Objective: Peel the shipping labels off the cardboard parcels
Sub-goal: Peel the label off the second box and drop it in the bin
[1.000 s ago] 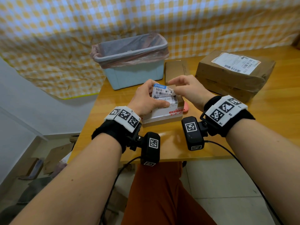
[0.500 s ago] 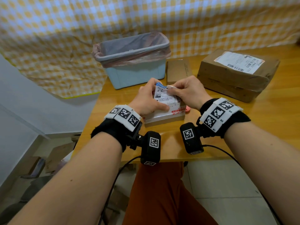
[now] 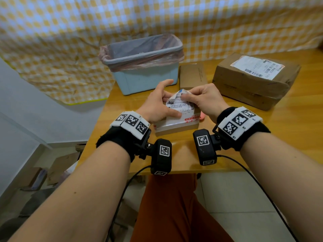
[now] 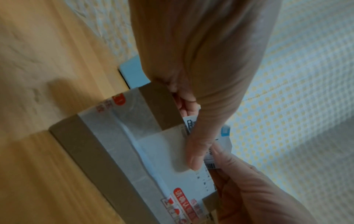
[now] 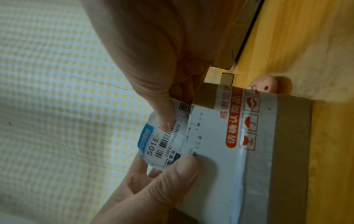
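Note:
A small taped cardboard parcel (image 3: 176, 127) lies on the wooden table (image 3: 122, 137) in front of me. Its white shipping label (image 3: 180, 107) is partly lifted at the far edge and curls up off the top face. My right hand (image 3: 187, 96) pinches that lifted edge between thumb and forefinger; the right wrist view shows the pinch on the label (image 5: 162, 141) near its barcode. My left hand (image 3: 162, 103) grips the parcel, thumb (image 4: 195, 153) pressing on the part that still sticks, other fingers behind the far side.
A pale blue bin (image 3: 145, 75) lined with a pinkish bag stands at the back left. A flat carton (image 3: 192, 75) lies beside it. A large parcel (image 3: 244, 88) with its own label (image 3: 257, 67) sits at the right. A small pink object (image 3: 202, 118) touches the small parcel's right side.
My right hand has taken the label's far edge and pulled it up and toward me, so more of it stands off the parcel. The left hand stays on the parcel.

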